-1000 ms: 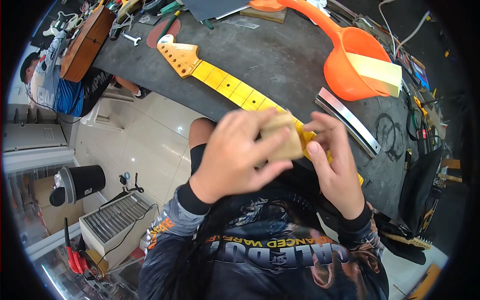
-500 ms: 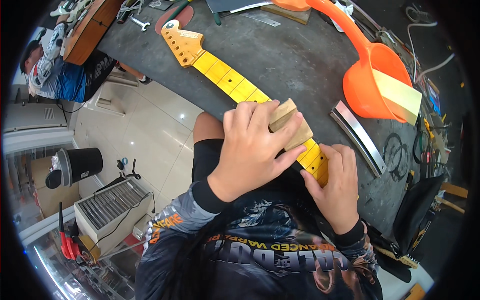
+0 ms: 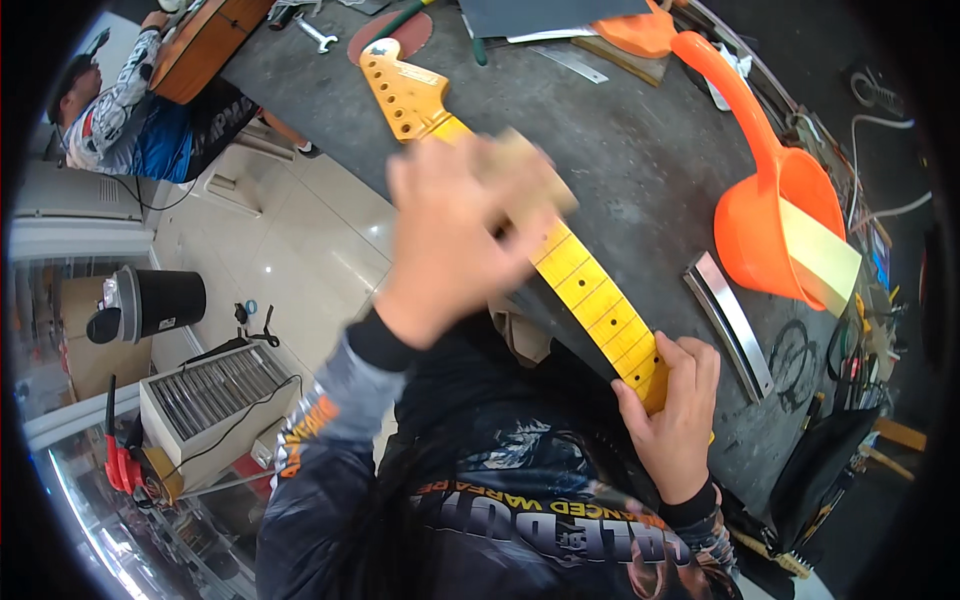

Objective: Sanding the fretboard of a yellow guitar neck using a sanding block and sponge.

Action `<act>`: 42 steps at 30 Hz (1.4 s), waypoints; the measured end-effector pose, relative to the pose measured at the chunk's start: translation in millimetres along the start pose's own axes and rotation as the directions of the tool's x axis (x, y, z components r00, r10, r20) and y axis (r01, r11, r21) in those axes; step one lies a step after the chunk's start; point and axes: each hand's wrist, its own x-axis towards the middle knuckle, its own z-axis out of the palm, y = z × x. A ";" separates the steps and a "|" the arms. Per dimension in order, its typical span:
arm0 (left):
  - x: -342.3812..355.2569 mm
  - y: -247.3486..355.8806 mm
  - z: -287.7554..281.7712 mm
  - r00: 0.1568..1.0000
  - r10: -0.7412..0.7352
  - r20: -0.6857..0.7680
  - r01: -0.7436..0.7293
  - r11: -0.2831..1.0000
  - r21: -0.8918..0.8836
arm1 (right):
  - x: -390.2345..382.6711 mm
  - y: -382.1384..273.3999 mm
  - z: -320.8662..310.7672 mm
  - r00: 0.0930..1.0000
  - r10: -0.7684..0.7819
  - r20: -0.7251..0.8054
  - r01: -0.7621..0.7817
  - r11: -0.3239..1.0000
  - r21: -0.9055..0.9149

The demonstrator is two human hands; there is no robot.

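Observation:
A yellow guitar neck (image 3: 590, 290) with dark fret lines lies across the dark workbench (image 3: 640, 160), its headstock (image 3: 400, 85) at the far left. My left hand (image 3: 455, 235), blurred with motion, presses a tan wooden block (image 3: 530, 170) onto the neck not far from the headstock. My right hand (image 3: 675, 410) grips the near end of the neck at the bench edge.
An orange plastic scoop (image 3: 770, 215) with a pale block in it sits to the right, a metal bar (image 3: 730, 325) beside it. Tools lie along the far bench. Another person (image 3: 130, 110) holds a brown guitar body at the upper left. A black bin (image 3: 155, 300) and a white grille stand on the floor.
My left hand has slid the wooden block along the neck from near my right hand up toward the headstock. My right hand has stayed on the neck's near end.

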 end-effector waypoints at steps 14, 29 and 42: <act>12.9 -40.2 -1.2 0.997 -0.037 -0.073 0.040 0.998 0.041 | 1.3 -4.2 -0.9 0.999 0.024 0.026 -0.024 0.999 -0.023; -10.5 -8.9 -7.8 0.987 0.148 0.061 -0.136 0.977 -0.167 | -7.0 -4.4 0.8 0.997 0.058 0.045 -0.054 0.996 -0.068; 6.3 -70.3 -11.6 0.993 -0.013 -0.115 0.026 0.994 0.105 | -4.5 -4.6 1.8 0.998 0.051 0.030 -0.049 0.996 -0.071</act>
